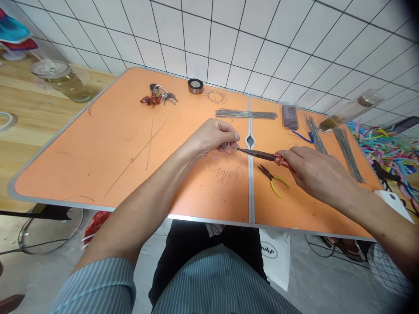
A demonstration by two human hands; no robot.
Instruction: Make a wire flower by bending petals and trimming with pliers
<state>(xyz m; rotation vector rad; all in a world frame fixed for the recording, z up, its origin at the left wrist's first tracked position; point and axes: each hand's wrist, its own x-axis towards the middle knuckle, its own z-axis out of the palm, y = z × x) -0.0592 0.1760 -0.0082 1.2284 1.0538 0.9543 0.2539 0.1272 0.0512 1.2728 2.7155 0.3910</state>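
Note:
My left hand (218,134) pinches the upper edge of a thin wire ring (225,169) with several petal-like loops round it. The ring hangs just above the orange table, below my fingers. In my right hand (306,165) are long-nosed pliers (262,155) with red handles, my fingers closed round the grips. Their tips meet the wire beside my left fingertips; whether the jaws are closed on it is too small to tell. Small yellow-handled pliers (273,179) lie on the table below the red-handled ones.
A bundle of straight wires (245,114) lies behind my hands, with more wire bundles (348,155) at right. A second looped wire ring (215,96), a tape roll (195,86) and keys (163,96) sit at the back. A glass jar (352,111) stands near the wall.

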